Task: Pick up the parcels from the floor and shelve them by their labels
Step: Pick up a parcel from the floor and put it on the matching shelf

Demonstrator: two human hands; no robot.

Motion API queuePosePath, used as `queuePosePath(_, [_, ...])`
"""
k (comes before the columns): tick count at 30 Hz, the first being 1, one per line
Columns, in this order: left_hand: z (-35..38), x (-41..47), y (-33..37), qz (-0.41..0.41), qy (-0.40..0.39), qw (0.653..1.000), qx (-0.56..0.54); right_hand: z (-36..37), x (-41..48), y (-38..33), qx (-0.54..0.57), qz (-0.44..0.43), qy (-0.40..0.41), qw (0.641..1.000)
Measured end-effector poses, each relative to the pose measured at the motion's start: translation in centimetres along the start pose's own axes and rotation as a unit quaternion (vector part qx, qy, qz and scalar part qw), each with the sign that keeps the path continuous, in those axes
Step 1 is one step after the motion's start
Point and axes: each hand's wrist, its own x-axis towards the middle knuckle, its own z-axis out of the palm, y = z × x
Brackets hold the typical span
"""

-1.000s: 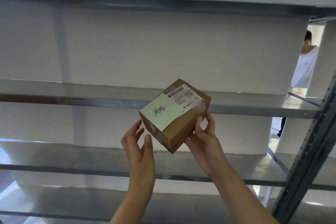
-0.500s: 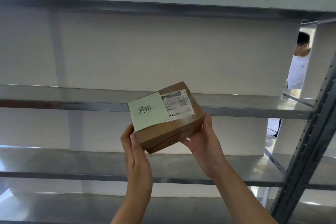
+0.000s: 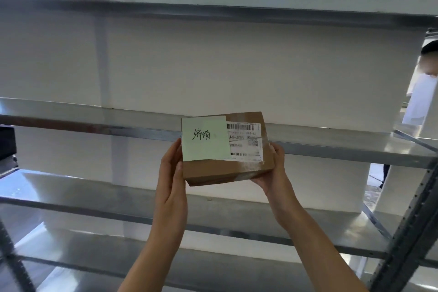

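Both hands, left hand and right hand, clamp the brown parcel between them, label up, just in front of the metal shelf beyond.

Metal shelving unit: grey boards, dark perforated upright.

The top board spans the frame at 12 o'clock. The middle board runs from 9 o'clock to 3 o'clock, with a bright metal front lip. A lower board crosses at 7 o'clock to 4 o'clock, and the lowest board sits at 6 o'clock. A dark perforated upright rises at 4 o'clock and carries the right-hand ends of the boards. The visible board surfaces carry no items. A white wall shows behind and between the boards.
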Motion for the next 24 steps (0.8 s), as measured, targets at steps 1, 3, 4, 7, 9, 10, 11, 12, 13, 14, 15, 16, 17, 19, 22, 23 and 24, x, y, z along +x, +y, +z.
queuePosePath(1, [-0.2, -0.1, 0.3, -0.004, 0.001, 1.0, 0.004, 0.3, -0.1, 0.2, -0.021, -0.009, -0.001, 1.0])
queuePosePath(3, [-0.9, -0.3, 0.8, -0.015, 0.011, 1.0, 0.003, 0.3, -0.3, 0.8, -0.073, -0.033, -0.032, 0.996])
queuePosePath(4, [-1.3, -0.3, 1.0, -0.016, 0.019, 1.0, 0.0, 0.3, -0.3, 1.0, -0.091, -0.042, -0.048, 0.994])
queuePosePath(7, [-2.3, -1.1, 1.5, -0.03, 0.041, 0.999, -0.009, 0.8, -0.5, 0.8, -0.09, -0.051, -0.1, 0.99])
queuePosePath(9, [-3.1, -2.2, 1.4, -0.042, 0.062, 0.997, -0.008, 1.5, -0.9, 1.2, -0.082, -0.044, -0.13, 0.987])
queuePosePath(10, [-3.6, -2.8, 1.3, -0.051, 0.079, 0.995, -0.015, 2.0, -1.2, 1.7, -0.079, -0.036, -0.143, 0.986])
queuePosePath(11, [-4.1, -3.4, 1.3, -0.059, 0.093, 0.994, -0.027, 2.6, -1.5, 2.2, -0.073, -0.03, -0.155, 0.985])
queuePosePath(12, [-4.7, -4.1, 1.3, -0.065, 0.11, 0.991, -0.04, 3.1, -1.8, 2.9, -0.065, -0.021, -0.167, 0.984])
queuePosePath(13, [-5.3, -4.7, 1.5, -0.07, 0.125, 0.988, -0.049, 3.7, -2.2, 3.6, -0.059, -0.014, -0.18, 0.982])
queuePosePath(14, [-5.9, -5.3, 1.8, -0.077, 0.141, 0.986, -0.051, 4.4, -2.6, 4.3, -0.052, -0.008, -0.194, 0.98])
queuePosePath(15, [-6.5, -5.9, 2.2, -0.084, 0.155, 0.983, -0.05, 5.0, -3.1, 4.9, -0.045, 0.001, -0.207, 0.977])
queuePosePath(16, [-7.1, -6.5, 2.6, -0.085, 0.166, 0.982, -0.044, 5.7, -3.5, 5.5, -0.036, 0.011, -0.219, 0.975])
queuePosePath(17, [-7.8, -7.2, 2.9, -0.083, 0.175, 0.981, -0.033, 6.4, -3.9, 6.1, -0.024, 0.02, -0.229, 0.973])
queuePosePath(19, [-9.3, -8.5, 3.3, -0.085, 0.192, 0.978, -0.005, 7.7, -4.5, 6.9, -0.008, 0.034, -0.252, 0.967])
queuePosePath(22, [-11.6, -10.7, 3.6, -0.077, 0.235, 0.969, 0.014, 10.1, -6.0, 8.1, 0.005, 0.046, -0.288, 0.957])
queuePosePath(23, [-12.4, -11.4, 3.7, -0.071, 0.251, 0.965, 0.008, 11.0, -6.6, 8.5, 0.011, 0.053, -0.301, 0.952])
queuePosePath(24, [-13.2, -12.1, 3.8, -0.066, 0.265, 0.962, 0.004, 11.9, -7.3, 9.0, 0.014, 0.06, -0.315, 0.947])
